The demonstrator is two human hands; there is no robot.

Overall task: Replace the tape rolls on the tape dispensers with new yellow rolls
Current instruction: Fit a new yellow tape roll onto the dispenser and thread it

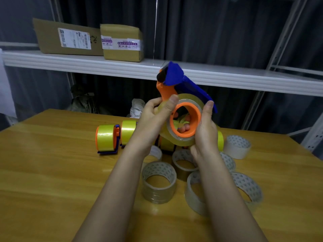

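I hold an orange and blue tape dispenser [176, 79] up above the wooden table [52, 172]. A clear brownish tape roll [185, 100] sits on its orange hub [195, 119]. My left hand [155, 117] grips the roll's left side, thumb on its top edge. My right hand [204, 131] grips the roll's right side, and fingertips show through the hub's hole. Behind my arms on the table stand a dispenser loaded with a yellow roll [106, 138] and a second yellow roll [128, 134]. Another yellow roll [220, 140] peeks out right of my right hand.
Several clear and brownish tape rolls [159, 182] lie on the table under my forearms, and a white roll [237, 146] stands to the right. A white shelf [87, 63] behind the table carries two cardboard boxes [122, 42]. Bags lie on the floor beyond the table.
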